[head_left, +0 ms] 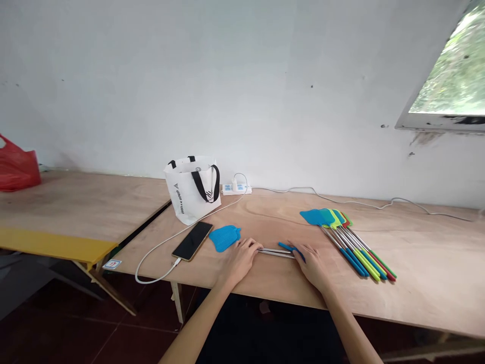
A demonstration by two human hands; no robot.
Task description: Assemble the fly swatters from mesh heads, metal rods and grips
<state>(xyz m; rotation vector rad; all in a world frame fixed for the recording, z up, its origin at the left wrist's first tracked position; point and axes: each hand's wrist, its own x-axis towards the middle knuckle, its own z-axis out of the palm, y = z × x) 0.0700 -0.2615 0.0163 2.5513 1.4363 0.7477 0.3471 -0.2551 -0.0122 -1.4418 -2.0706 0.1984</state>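
Note:
Between my hands, a few thin metal rods (276, 252) lie low across the table. My left hand (242, 258) has its fingers closed on their left end, beside a blue fly swatter head (224, 238); whether more than one head is stacked there, I cannot tell. At the right end, my right hand (309, 260) has its fingers curled over the rods and a blue handle piece (286, 246) that sticks out at an angle. The fingertips of both hands are partly hidden. Farther right lies a fanned row of fly swatters (354, 247) with blue, yellow-green, red and green parts.
A smartphone (192, 241) charges on a white cable at left, near a white tote bag (193, 189) with black handles. A power strip (236, 188) rests by the wall. A second table (76, 197) adjoins at left, bearing a red plastic bag (18, 167).

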